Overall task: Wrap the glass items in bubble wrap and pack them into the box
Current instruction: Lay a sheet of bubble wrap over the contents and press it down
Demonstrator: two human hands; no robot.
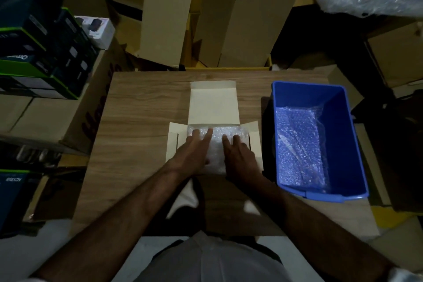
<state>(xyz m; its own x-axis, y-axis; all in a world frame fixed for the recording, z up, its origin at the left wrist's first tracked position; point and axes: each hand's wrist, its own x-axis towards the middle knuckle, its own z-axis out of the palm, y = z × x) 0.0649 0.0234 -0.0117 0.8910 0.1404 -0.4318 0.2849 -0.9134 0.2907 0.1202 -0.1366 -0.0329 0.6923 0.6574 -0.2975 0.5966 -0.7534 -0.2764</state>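
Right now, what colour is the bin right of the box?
Blue; the bin shows best in the head view, with bubble wrap inside.

Under my left hand [194, 151] and right hand [238, 155] the bubble wrap bundle [216, 144] is clear plastic, pebbled and faintly shiny, lying in a box [214, 105] of pale, matt, smooth card. The table [142, 107] is wood-grain with a dull, smooth finish. To my right the blue bin [338, 107] is smooth plastic with a slight sheen, a sheet of bubble wrap [299, 144] inside it, and the far cartons [164, 11] are plain matt brown cardboard.
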